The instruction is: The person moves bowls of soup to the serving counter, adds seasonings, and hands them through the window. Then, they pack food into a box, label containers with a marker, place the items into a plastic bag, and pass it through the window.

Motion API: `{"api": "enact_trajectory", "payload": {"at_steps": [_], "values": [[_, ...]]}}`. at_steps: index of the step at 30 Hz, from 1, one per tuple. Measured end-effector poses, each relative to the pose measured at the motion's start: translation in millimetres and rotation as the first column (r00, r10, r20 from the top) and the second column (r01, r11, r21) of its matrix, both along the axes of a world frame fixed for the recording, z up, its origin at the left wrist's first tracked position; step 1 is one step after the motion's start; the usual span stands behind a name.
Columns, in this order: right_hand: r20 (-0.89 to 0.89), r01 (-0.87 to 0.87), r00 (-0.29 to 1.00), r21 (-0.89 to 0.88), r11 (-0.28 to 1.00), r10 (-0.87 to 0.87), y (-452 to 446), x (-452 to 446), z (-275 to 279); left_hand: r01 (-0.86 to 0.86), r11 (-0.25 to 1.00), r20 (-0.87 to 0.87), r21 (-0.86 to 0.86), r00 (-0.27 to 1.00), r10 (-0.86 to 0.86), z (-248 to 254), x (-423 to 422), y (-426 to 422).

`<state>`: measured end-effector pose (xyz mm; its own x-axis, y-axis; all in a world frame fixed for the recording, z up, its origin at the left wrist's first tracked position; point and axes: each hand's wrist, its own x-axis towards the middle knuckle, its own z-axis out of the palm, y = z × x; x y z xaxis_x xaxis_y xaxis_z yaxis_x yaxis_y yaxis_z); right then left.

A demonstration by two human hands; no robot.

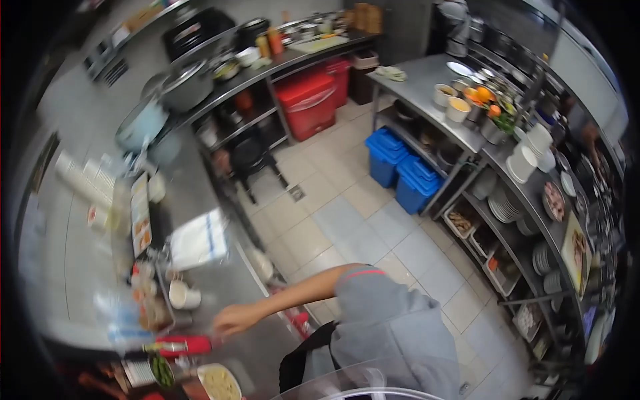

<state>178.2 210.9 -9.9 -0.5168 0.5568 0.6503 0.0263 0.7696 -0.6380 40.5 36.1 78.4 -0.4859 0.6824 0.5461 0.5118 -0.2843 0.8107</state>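
My right hand (233, 320) reaches over the steel counter from a grey sleeve, its fingers bunched and pointing down; whatever they hold, if anything, is too blurred to tell. Just below and left of it lies a red-handled tool (183, 345). At the bottom edge, my left hand (193, 389), only partly in view, holds the side of a white bowl of pale yellow food (220, 383). A container of green pieces (161, 371) stands left of the bowl. A white cup (184, 295) is above the red handle.
White cloths with blue stripes (199, 239) and a long tray of small portions (141, 215) lie farther along the counter. Across the tiled floor stand blue bins (417, 185), red bins (307, 100) and shelves of plates (505, 205). Another person (455, 27) is at the back.
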Motion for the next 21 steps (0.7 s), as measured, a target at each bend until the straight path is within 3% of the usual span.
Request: {"api": "enact_trajectory", "payload": {"at_steps": [1, 3, 4, 5, 6, 7, 8, 9, 11, 12, 14, 15, 17, 18, 19, 21], "values": [[0.248, 0.090, 0.968, -0.172, 0.981, -0.046, -6, 66, -32, 0.061, 0.998, -0.014, -0.010, 0.998, -0.061, 0, 23, 11], [0.354, 0.333, 0.913, -0.361, 0.871, -0.202, -52, 205, -58, 0.220, 0.972, -0.051, -0.080, 0.973, -0.225, -1, 67, 32], [0.473, 0.470, 0.852, -0.497, 0.730, -0.226, -66, 263, -110, 0.310, 0.942, -0.030, -0.128, 0.948, -0.316, -4, 89, 44], [0.602, 0.625, 0.752, -0.520, 0.582, -0.270, -98, 324, -103, 0.427, 0.887, 0.047, -0.179, 0.904, -0.425, -8, 112, 57], [0.585, 0.740, 0.663, -0.415, 0.530, -0.467, -134, 378, -100, 0.618, 0.760, 0.308, -0.201, 0.777, -0.550, -18, 136, 81], [0.536, 0.789, 0.611, -0.474, 0.392, -0.583, -163, 425, -105, 0.752, 0.630, 0.556, -0.193, 0.613, -0.562, -28, 161, 104], [0.527, 0.809, 0.532, -0.548, 0.213, -0.663, -190, 465, -88, 0.819, 0.566, 0.521, -0.090, 0.523, -0.674, -14, 213, 107], [0.469, 0.881, 0.370, -0.451, 0.143, -0.802, -214, 505, -107, 0.869, 0.495, 0.468, 0.004, 0.436, -0.769, 2, 269, 108], [0.464, 0.856, 0.093, -0.490, -0.168, -0.881, -247, 543, -81, 0.949, 0.300, 0.612, -0.100, 0.296, -0.734, 14, 337, 116], [0.492, 0.778, -0.025, -0.537, -0.326, -0.870, -260, 549, -62, 0.979, 0.192, 0.599, -0.073, 0.197, -0.776, 11, 361, 118], [0.353, 0.714, 0.021, -0.661, -0.233, -0.935, -265, 559, -74, 0.998, -0.067, 0.565, -0.014, -0.047, -0.824, -1, 415, 123], [0.275, 0.679, 0.033, -0.711, -0.180, -0.961, -260, 560, -79, 0.992, -0.089, 0.448, -0.086, -0.042, -0.893, -5, 439, 122], [0.093, 0.361, 0.115, -0.931, -0.046, -0.989, -230, 540, -54, 0.969, -0.090, 0.182, -0.230, -0.048, -0.982, -11, 480, 120], [-0.077, 0.149, 0.212, -0.983, 0.110, -0.974, -213, 533, -52, 0.975, -0.043, -0.130, -0.216, -0.073, -0.989, -13, 503, 121], [-0.283, -0.093, 0.227, -0.959, 0.269, -0.932, -191, 521, -23, 0.983, -0.002, -0.435, -0.184, -0.083, -0.897, -15, 527, 121], [-0.455, -0.459, 0.014, -0.794, 0.398, -0.890, -151, 506, 10, 0.967, -0.049, -0.557, -0.251, -0.186, -0.810, -24, 563, 115]]}}
